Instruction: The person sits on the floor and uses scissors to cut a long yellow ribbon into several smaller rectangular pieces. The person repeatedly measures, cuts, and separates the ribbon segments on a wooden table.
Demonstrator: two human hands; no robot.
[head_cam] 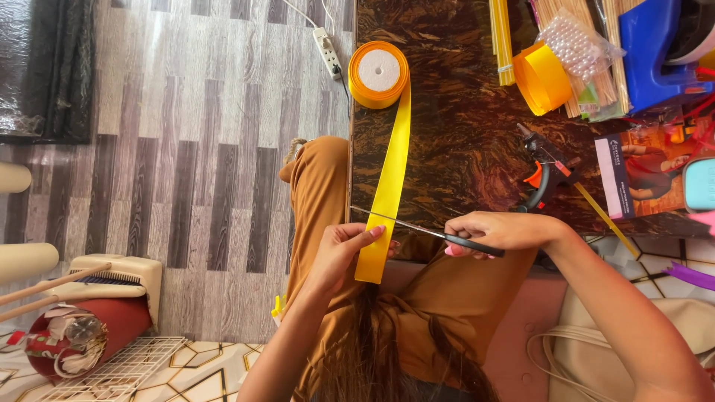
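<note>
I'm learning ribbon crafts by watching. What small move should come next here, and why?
Probably close the scissors: their open blades already straddle the yellow ribbon, the left hand pinches its free end, and the right hand grips the handles.

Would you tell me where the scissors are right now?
In the head view, the scissors are in the right hand, blades open across the yellow ribbon at the table's near edge.
</note>
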